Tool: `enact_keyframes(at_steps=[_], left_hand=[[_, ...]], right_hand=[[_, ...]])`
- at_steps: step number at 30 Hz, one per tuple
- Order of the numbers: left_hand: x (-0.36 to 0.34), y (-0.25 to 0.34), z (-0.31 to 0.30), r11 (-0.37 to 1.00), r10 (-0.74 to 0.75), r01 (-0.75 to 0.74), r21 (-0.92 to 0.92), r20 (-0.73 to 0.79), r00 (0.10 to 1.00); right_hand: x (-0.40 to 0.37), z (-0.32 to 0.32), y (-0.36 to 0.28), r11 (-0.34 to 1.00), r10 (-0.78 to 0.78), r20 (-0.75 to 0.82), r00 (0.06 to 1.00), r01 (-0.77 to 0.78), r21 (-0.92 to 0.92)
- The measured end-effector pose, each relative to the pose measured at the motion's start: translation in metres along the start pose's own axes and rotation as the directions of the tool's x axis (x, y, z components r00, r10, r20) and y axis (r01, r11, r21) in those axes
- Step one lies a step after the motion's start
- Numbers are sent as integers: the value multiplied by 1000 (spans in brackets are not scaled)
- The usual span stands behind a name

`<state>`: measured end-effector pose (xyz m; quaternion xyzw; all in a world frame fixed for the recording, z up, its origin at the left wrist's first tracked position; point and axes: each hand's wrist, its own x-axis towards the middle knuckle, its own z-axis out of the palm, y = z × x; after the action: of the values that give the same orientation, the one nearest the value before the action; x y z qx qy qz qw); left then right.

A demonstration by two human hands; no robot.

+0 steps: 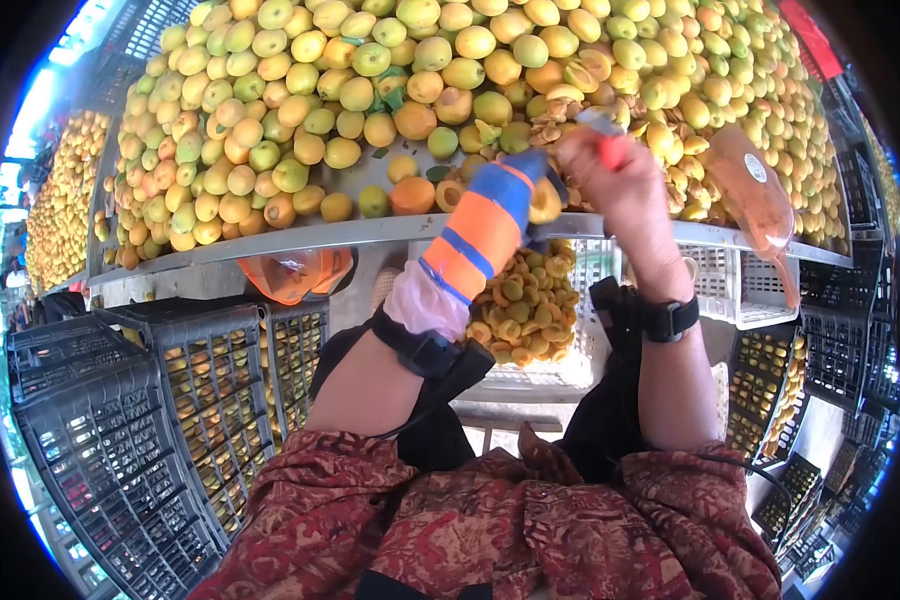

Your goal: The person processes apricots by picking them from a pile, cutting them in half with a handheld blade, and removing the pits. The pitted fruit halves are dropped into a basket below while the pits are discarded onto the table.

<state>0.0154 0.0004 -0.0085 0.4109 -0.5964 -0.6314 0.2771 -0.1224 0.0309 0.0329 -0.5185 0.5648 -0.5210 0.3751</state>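
My left hand (498, 212), in a blue and orange glove with a plastic cuff, is closed around a cut apricot (545, 202) whose open flesh faces right. My right hand (625, 195) is bare and grips a small knife (613, 152) by its red handle. The knife's short blade points up and left, a little blurred by motion. Both hands are close together above the metal table's front rim (410, 230). Below them, a white crate (595, 345) holds many apricot halves (523, 305).
Whole apricots (300, 80) are heaped across the table, with split ones (560, 115) just beyond my hands. A clear brownish plastic scoop or bottle (755, 190) lies at right. Black crates (120, 440) of fruit stand at left, and more (760, 380) at right. An orange bag (295, 272) hangs under the rim.
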Motion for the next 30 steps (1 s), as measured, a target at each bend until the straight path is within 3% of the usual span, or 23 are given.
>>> enact_keyframes(at_steps=[1, 2, 3, 4, 5, 6, 7, 8, 10, 11, 13, 14, 16, 17, 18, 20, 21, 22, 24, 26, 28, 29, 30], left_hand=[[-1, -5, 4, 903, 190, -219, 370, 115, 975], [-4, -10, 8, 636, 403, -468, 613, 253, 880], [-9, -12, 13, 376, 556, -603, 704, 349, 754], [-19, 2, 16, 376, 557, -603, 704, 348, 754], [-32, 16, 21, 623, 226, -377, 685, 304, 925], [-39, 26, 24, 757, -148, -73, 649, 280, 949], [-38, 26, 25, 723, -214, -35, 689, 272, 938], [-36, 27, 23, 724, -214, -35, 689, 273, 938], [-32, 29, 15, 798, -162, -8, 603, 228, 960], [-31, 27, 14, 798, -163, -7, 603, 228, 960], [-27, 19, 12, 937, -64, 77, 342, -47, 997], [-23, 15, 9, 936, -65, 78, 342, -49, 997], [-13, 14, 3, 976, 24, -57, -212, -155, 988], [-10, 13, 2, 976, 25, -59, -212, -157, 987], [-7, 16, 1, 919, -45, -44, -392, -214, 976], [-5, 21, 0, 706, -214, -51, -706, -282, 935], [-3, 26, 3, 652, -273, -58, -756, -306, 912], [-2, 21, 2, 652, -275, -62, -755, -311, 910], [-2, 14, -2, 529, -84, -171, -831, -252, 964], [-3, 16, -3, 507, -60, -188, -841, -252, 966], [-4, 23, 1, 344, -120, -117, -932, -167, 979], [-5, 22, 3, 340, -121, -116, -933, -165, 979], [-7, 22, 5, 395, -179, -51, -917, -132, 975]], right_hand=[[7, -6, -16, 974, 215, -200, 956, -224, -23], [20, -22, -3, 956, 163, -326, 931, -231, -180], [28, -34, 2, 925, 79, -330, 941, -192, -327], [34, -43, 6, 872, -5, -321, 947, -153, -466], [40, -50, 15, 871, -6, -320, 947, -152, -467], [43, -51, 22, 755, -96, -209, 973, -66, -652], [47, -52, 29, 601, -159, -81, 984, 32, -798], [51, -52, 36, 601, -159, -81, 984, 31, -799], [55, -42, 38, 483, -111, -85, 990, -21, -875], [58, -41, 40, 493, -108, -67, 992, -5, -870], [60, -49, 42, 521, -126, 4, 992, 69, -851], [61, -52, 44, 548, -145, 70, 987, 140, -825], [59, -46, 36, 539, -125, 41, 991, 103, -836], [57, -44, 31, 529, -104, 9, 995, 62, -846], [54, -41, 24, 529, -106, 11, 994, 66, -846], [43, -29, 5, 881, 169, -13, 985, -157, -447], [33, -18, -8, 951, 208, 38, 977, -193, -241], [22, -10, -25, 936, 353, 161, 922, -346, -67], [9, 9, -18, 938, 344, 282, 895, -337, -76], [4, 21, -13, 966, 254, 263, 931, -255, -29], [5, 19, -20, 876, 345, -71, 936, -294, 383], [9, 12, -23, 799, 231, -110, 967, -124, 589], [12, 9, -32, 763, 158, -183, 970, -2, 647]])
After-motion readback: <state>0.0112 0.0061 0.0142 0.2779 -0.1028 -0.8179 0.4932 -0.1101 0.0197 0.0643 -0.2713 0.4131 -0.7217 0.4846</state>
